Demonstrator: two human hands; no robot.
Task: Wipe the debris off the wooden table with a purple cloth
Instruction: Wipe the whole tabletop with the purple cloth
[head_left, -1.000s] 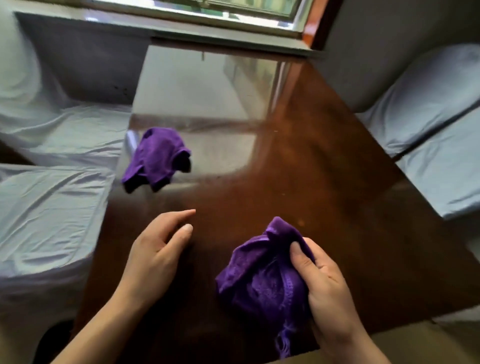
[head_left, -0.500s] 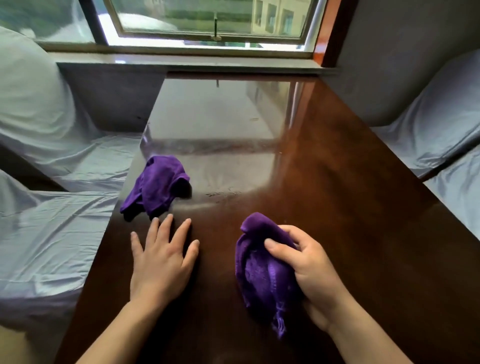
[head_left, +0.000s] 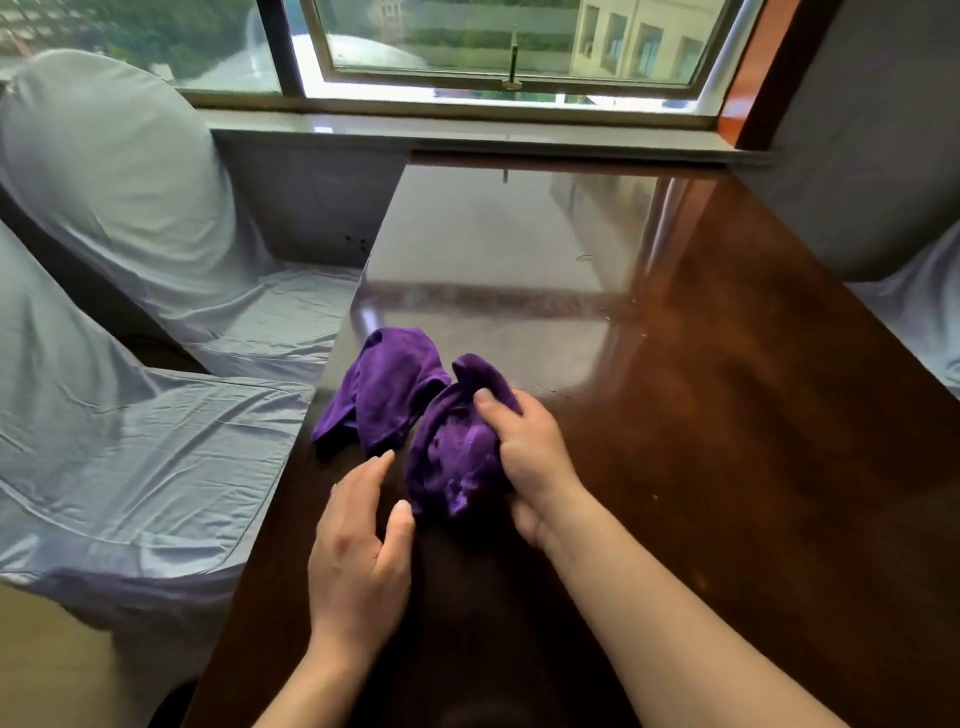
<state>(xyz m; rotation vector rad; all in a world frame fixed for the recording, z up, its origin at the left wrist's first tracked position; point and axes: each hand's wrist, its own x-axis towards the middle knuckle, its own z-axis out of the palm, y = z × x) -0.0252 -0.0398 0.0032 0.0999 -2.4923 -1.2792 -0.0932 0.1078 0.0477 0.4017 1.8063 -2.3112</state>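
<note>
Wiping in hand: right hand (head_left: 524, 447) clamps bunched purple cloth (head_left: 454, 457) on wooden table (head_left: 727, 415); left hand (head_left: 358, 551) fingers apart. Next sweep toward apparent specks.

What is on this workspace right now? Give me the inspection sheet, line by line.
Surface: glossy wooden table, small specks on it.
Job's things: bunched purple cloth, pressed on the table.
Clutter: second purple cloth, lying loose, touching the first.
Grips: right hand clutches the bunched cloth; left hand open, empty, beside it.
Cables: nothing seen.
Surroundings: covered chairs on both sides, window beyond the far edge.
</note>
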